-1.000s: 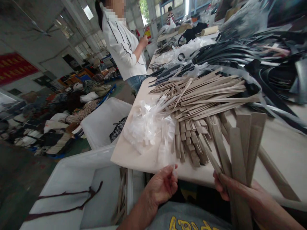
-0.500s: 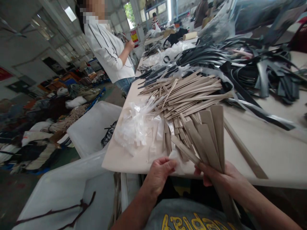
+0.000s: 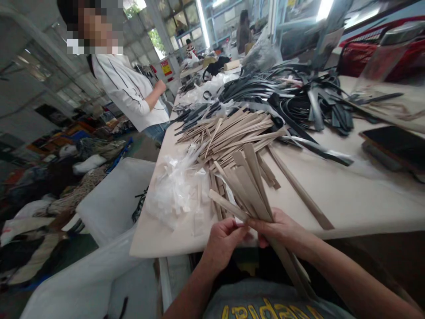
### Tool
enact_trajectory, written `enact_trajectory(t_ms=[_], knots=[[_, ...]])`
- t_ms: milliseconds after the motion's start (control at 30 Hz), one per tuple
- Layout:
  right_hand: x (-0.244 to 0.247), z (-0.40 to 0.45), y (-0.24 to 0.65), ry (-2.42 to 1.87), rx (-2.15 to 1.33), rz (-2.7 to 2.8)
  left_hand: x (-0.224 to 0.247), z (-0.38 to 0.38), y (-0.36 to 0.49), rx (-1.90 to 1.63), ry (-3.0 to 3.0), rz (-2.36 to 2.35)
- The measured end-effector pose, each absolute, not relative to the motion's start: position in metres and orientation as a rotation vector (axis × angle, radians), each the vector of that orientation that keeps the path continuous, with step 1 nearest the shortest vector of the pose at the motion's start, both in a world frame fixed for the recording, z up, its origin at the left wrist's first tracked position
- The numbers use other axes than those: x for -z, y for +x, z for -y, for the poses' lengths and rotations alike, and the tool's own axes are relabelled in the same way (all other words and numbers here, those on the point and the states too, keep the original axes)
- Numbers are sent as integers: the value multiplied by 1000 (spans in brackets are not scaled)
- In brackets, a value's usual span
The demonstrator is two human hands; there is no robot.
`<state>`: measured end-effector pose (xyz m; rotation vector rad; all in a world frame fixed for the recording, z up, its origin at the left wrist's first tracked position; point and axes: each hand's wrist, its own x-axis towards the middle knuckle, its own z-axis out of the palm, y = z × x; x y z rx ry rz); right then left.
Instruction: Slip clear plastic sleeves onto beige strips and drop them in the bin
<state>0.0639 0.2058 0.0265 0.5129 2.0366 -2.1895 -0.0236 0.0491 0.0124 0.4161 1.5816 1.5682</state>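
The right hand (image 3: 282,231) clamps a fan of beige strips (image 3: 249,186), its fingers (image 3: 265,227) pressed together around them. The left hand's (image 3: 222,245) fingers (image 3: 237,232) pinch the fan's lowest strip. Both hands hang at the front edge of the surface (image 3: 332,208), near a strip pile (image 3: 229,133) and a plastic bag (image 3: 174,195) lying on it.

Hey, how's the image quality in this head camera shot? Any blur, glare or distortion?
In the head view, the wide lens bends the long table and tilts the whole scene; the ceiling light glares white; the strips near the hands show no strong blur.
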Motion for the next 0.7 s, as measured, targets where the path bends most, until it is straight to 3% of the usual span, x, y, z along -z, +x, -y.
enact_trajectory(t_ms=[333, 700], knots=[[-31, -190, 55, 512, 2269, -2121, -4, -51, -17, -1457, 436, -1499], [-10, -223, 139, 1039, 1929, -2552, -13, -83, -45, -1988, -48, -1187]])
